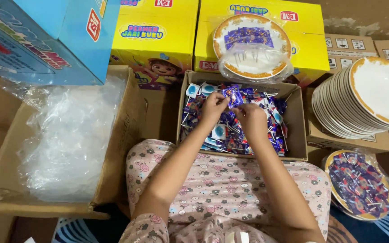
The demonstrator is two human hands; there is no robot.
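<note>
Both hands reach into an open cardboard box full of purple and blue wrapped lollipops with white sticks. My left hand and my right hand pinch a small bunch of purple-wrapped lollipops between the fingertips, just above the pile. The box rests in front of my lap, which is covered in pink flowered fabric.
A large cardboard box of clear plastic bags stands at the left. Yellow cartons and a blue carton line the back. A bagged plate of sweets sits on a carton. Stacked white plates and a filled plate lie at right.
</note>
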